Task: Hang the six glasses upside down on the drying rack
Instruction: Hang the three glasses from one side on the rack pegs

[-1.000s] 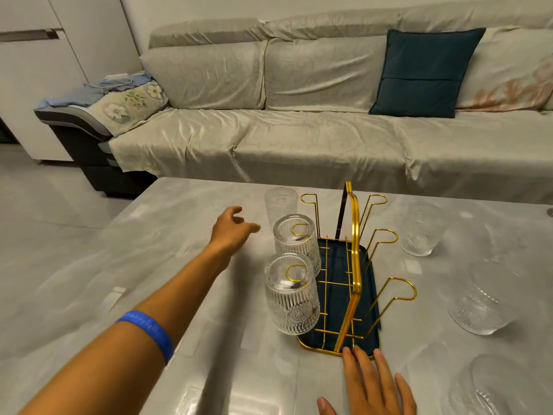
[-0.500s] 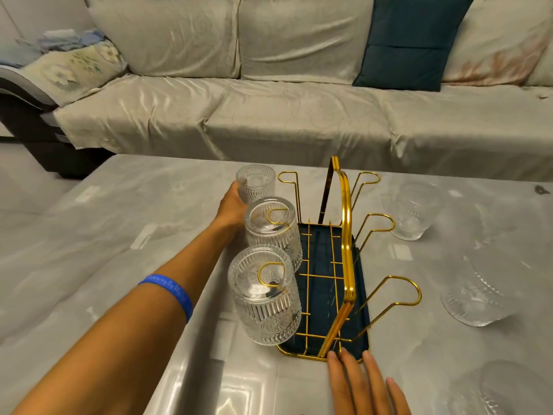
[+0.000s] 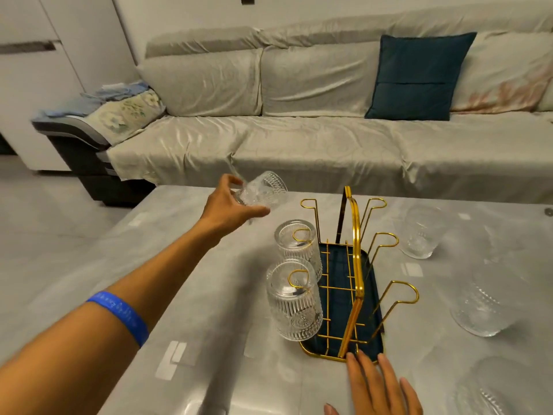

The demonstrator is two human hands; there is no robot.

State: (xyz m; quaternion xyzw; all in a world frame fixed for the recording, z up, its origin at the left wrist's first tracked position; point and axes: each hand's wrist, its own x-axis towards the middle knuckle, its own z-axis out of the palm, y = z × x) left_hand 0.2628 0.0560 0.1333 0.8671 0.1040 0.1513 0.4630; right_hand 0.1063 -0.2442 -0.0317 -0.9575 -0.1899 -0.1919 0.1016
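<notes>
A gold wire drying rack (image 3: 354, 244) with a dark tray stands on the grey table. Two ribbed glasses hang upside down on its left hooks, a near one (image 3: 294, 307) and a far one (image 3: 299, 247). My left hand (image 3: 230, 205) holds a third ribbed glass (image 3: 264, 190) tilted in the air, up and left of the empty far-left hook (image 3: 309, 205). My right hand (image 3: 380, 387) lies flat with fingers spread, fingertips touching the rack's near edge. Three glasses stand loose to the right: one far (image 3: 419, 235), one in the middle (image 3: 481, 307), one near (image 3: 505, 387).
The grey marble-look table (image 3: 194, 295) runs from the left edge to the right. Behind it is a beige sofa (image 3: 299, 145) with a teal cushion (image 3: 416, 76). The three right-side hooks of the rack carry nothing.
My left hand reached the far-left glass, closed on it, then lifted it off the table and tilted it. My right hand stayed at the rack's near edge.
</notes>
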